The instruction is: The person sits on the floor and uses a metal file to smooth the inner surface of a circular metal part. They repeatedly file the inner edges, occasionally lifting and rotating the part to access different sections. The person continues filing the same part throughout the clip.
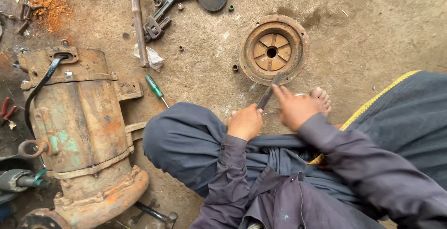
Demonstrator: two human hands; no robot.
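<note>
Lower end of flat metal file (268,92) hidden behind left hand (245,122). Thin ring (270,113) between hands mostly covered. Rusty motor housing (84,126) base cut off by bottom edge.

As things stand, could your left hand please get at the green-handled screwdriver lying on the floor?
Probably yes, once freed. The green-handled screwdriver lies on bare floor just beyond the raised left knee, with nothing over it. But the left hand is occupied near the flat metal tool.

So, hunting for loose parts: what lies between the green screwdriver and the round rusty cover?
Head view: mostly bare floor between green screwdriver and round rusty cover, plus one small nut beside the cover.
</note>
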